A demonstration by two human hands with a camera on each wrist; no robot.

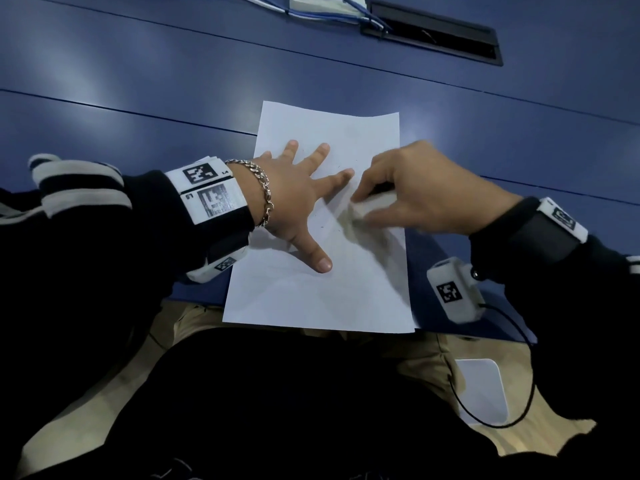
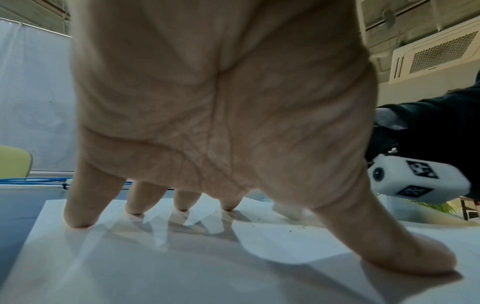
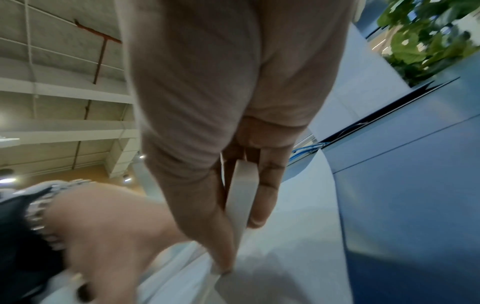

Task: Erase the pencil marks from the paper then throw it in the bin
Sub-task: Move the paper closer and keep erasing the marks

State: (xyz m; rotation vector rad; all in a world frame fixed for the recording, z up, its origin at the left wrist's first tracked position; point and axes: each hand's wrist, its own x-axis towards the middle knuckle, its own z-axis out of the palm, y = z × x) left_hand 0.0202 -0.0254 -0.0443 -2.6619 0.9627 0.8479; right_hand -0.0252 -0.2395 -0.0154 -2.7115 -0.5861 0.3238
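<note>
A white sheet of paper [image 1: 322,292] lies on the blue table, its near edge hanging over the table's front. My left hand [image 1: 298,199] is spread flat on the sheet, fingers [image 2: 78,214] and thumb pressing it down. My right hand [image 1: 408,199] pinches a white eraser [image 1: 362,209] between thumb and fingers and holds it against the paper, just right of my left index finger. The right hand is blurred. In the right wrist view the eraser [image 3: 240,197] stands on edge between my fingers. Dark eraser crumbs [image 2: 291,230] dot the paper [image 2: 182,267]. No bin shows.
The blue table [image 1: 138,98] stretches away behind the sheet. A black cable slot [image 1: 433,32] with blue and white cables sits at the far edge. A white square object [image 1: 481,389] lies on the floor at lower right, beside my legs.
</note>
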